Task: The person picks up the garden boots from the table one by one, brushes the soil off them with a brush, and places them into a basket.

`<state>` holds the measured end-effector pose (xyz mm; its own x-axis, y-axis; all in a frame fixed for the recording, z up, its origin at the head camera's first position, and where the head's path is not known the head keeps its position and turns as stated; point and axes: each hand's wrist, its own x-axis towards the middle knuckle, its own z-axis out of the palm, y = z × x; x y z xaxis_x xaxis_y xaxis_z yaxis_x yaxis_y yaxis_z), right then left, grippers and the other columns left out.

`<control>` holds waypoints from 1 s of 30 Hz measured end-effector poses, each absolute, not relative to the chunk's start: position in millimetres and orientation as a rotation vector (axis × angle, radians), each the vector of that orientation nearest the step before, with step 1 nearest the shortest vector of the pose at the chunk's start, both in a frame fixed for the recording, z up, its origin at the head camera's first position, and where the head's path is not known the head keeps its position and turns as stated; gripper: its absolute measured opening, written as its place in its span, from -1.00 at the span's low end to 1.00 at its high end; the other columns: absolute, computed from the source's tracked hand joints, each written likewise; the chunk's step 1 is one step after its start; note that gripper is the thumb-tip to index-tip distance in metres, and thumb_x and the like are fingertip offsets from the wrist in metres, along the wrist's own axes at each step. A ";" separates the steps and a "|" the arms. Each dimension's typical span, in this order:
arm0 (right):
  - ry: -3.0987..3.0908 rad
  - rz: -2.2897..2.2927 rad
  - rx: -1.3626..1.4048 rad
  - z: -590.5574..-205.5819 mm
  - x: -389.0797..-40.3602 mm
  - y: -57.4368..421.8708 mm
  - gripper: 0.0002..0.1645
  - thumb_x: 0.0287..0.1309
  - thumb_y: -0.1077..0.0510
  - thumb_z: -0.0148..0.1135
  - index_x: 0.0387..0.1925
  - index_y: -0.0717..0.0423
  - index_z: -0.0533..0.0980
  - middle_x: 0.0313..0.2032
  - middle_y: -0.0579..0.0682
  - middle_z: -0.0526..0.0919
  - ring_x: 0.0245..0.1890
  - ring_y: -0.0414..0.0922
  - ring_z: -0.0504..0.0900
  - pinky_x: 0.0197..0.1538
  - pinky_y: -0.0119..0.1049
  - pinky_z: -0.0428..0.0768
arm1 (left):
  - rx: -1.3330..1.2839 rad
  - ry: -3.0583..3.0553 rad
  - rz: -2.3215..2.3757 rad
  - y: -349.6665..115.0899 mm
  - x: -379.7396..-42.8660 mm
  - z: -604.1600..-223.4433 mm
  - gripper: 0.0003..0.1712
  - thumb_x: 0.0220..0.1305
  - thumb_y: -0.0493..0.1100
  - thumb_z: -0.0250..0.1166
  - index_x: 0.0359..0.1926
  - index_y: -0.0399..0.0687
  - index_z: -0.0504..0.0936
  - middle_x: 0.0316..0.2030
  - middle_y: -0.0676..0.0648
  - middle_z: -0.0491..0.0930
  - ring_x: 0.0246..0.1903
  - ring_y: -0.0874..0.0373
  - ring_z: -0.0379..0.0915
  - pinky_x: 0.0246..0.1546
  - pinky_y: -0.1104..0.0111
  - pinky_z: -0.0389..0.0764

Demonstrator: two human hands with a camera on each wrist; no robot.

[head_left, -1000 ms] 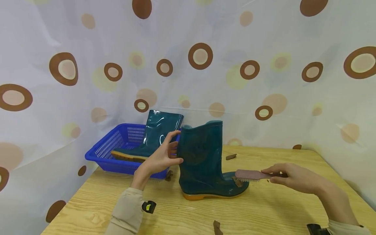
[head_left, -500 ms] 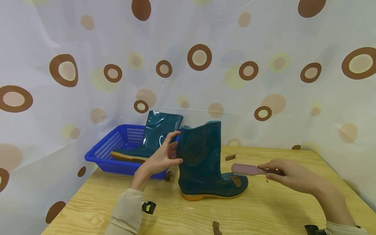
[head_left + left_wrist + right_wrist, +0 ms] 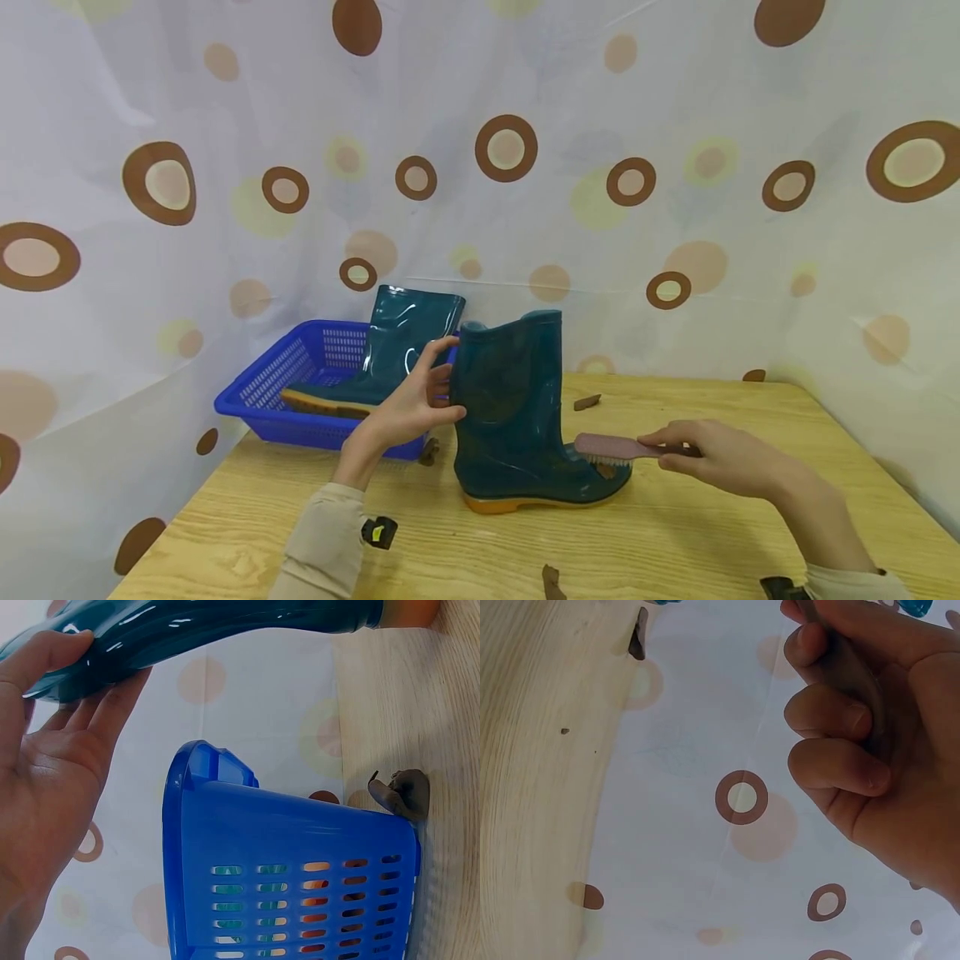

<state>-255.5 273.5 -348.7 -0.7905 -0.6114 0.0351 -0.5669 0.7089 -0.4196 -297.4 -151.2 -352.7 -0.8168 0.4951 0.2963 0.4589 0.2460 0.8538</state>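
A dark green rain boot (image 3: 510, 408) with an orange sole stands upright on the wooden table, its toe to the right. My left hand (image 3: 408, 408) grips the back of its shaft, thumb on the near side and fingers behind, as the left wrist view also shows. In my right hand (image 3: 720, 454) is a pinkish-brown brush (image 3: 611, 447), held by its handle with curled fingers. Its bristles point down at the boot's toe, over a brown clump of mud (image 3: 606, 472). The right wrist view shows fingers wrapped round the brush handle (image 3: 847, 671); the bristles are out of that view.
A blue plastic basket (image 3: 258, 408) at the left holds a second green boot (image 3: 408, 333). Brown scraps lie about: one (image 3: 587, 402) behind the boot, one (image 3: 552, 582) at the front edge, another (image 3: 405, 793) beside the basket. A patterned curtain (image 3: 480, 233) hangs behind the table.
The brush lifted slightly off the mud clump, then moved left and down again over the toe with my right hand. My left hand and the boot have kept their place.
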 end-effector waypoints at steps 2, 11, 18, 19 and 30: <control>2.795 -0.633 -0.958 -349.1 -255.8 274.5 -0.51 0.38 -0.11 0.15 0.16 0.07 0.59 0.07 0.03 0.66 -0.17 -0.38 0.55 -0.27 -0.39 0.51 | 0.929 2.456 1.660 -151.2 -297.5 -352.7 0.05 0.22 -0.36 0.34 0.48 0.36 -0.11 0.39 -0.27 0.30 0.33 -0.24 0.35 0.23 -0.07 0.51; 2.739 -0.662 -0.925 -350.2 -258.1 281.3 -0.50 0.34 -0.11 0.18 0.19 0.03 0.58 0.08 0.04 0.66 -0.10 -0.34 0.58 -0.24 -0.39 0.54 | 0.891 2.472 1.645 -152.3 -299.5 -354.4 0.04 0.23 -0.34 0.34 0.46 0.41 -0.10 0.41 -0.26 0.27 0.36 -0.23 0.31 0.25 -0.08 0.48; 2.730 -0.671 -0.893 -349.6 -258.6 286.9 -0.48 0.32 -0.15 0.20 0.19 0.00 0.58 0.10 0.07 0.65 -0.04 -0.24 0.61 -0.22 -0.39 0.56 | 0.905 2.474 1.647 -152.0 -299.4 -354.6 0.05 0.23 -0.33 0.34 0.48 0.38 -0.12 0.42 -0.28 0.26 0.36 -0.25 0.30 0.26 -0.10 0.47; 2.730 -0.668 -0.888 -349.7 -258.8 287.9 -0.48 0.32 -0.15 0.20 0.20 0.00 0.58 0.11 0.09 0.64 -0.03 -0.22 0.61 -0.21 -0.39 0.56 | 0.910 2.476 1.644 -152.0 -299.4 -354.7 0.05 0.24 -0.33 0.34 0.48 0.36 -0.12 0.42 -0.28 0.26 0.37 -0.25 0.29 0.26 -0.10 0.46; 2.727 -0.684 -0.891 -348.9 -259.5 296.6 -0.50 0.33 -0.10 0.20 0.19 0.04 0.58 0.09 0.10 0.65 -0.09 -0.36 0.59 -0.23 -0.41 0.54 | 0.921 2.461 1.645 -154.2 -297.3 -352.4 0.07 0.22 -0.34 0.35 0.49 0.32 -0.13 0.44 -0.30 0.22 0.38 -0.28 0.27 0.27 -0.11 0.44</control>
<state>-259.5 296.6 -348.9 -0.8007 -0.5978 -0.0383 -0.5089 0.7125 -0.4830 -297.3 -154.2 -352.4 -0.8227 0.4932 0.2827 0.4498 0.2605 0.8543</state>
